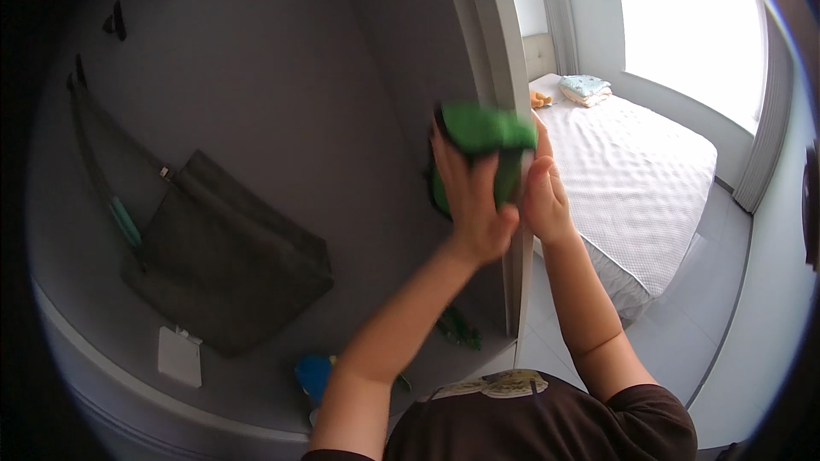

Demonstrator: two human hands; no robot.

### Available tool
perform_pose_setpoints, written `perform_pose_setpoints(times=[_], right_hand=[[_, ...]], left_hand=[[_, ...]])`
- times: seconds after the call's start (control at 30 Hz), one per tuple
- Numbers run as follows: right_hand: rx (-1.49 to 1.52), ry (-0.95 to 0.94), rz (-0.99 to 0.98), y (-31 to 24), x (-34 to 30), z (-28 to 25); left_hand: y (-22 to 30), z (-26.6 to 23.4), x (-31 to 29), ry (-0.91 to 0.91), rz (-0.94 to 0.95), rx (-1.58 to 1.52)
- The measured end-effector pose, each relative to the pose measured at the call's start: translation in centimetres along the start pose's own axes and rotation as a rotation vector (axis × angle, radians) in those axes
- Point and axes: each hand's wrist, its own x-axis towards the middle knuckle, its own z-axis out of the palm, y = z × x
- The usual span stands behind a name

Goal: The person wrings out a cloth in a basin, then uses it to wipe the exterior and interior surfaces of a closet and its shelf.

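Note:
A green item with dark trim (487,126), blurred by motion, is between my hands in front of the cabinet's side panel. My left hand (472,196) has its fingers laid over the front of it, with the thumb below. At its right end, my right hand (547,192) closes with raised fingers and a bent thumb, right beside the pale panel edge (500,51). Part of the right fingers is hidden behind the item. Its exact kind cannot be made out.
A dark grey tote bag (231,256) hangs at left on the cabinet's back wall, with black hooks (118,21) above. Low down are a white box (179,357), a blue object (314,376) and a dark green patterned thing (461,327). A bed (632,162) stands beyond the panel.

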Motion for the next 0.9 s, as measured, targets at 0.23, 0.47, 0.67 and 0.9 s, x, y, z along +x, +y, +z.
perform_pose_setpoints(times=[0.23, 0.47, 0.67, 0.9], right_hand=[[-0.128, 0.012, 0.08, -0.2, -0.5, 0.0], [-0.007, -0.002, 0.079, -0.3, -0.7, -0.1], [-0.063, 0.033, 0.098, 0.2, -1.2, 0.1], [-0.107, 0.035, 0.075, 0.2, -1.2, -0.3]], left_hand=[[7.2, 3.9, -21.2, -0.041, -0.677, -0.267], [4.5, 3.5, -19.7, 0.342, -1.532, -0.68], [-4.0, 0.5, -6.7, 0.055, -0.605, -0.223], [-5.5, 0.6, -7.4, 0.048, -0.765, -0.152]])
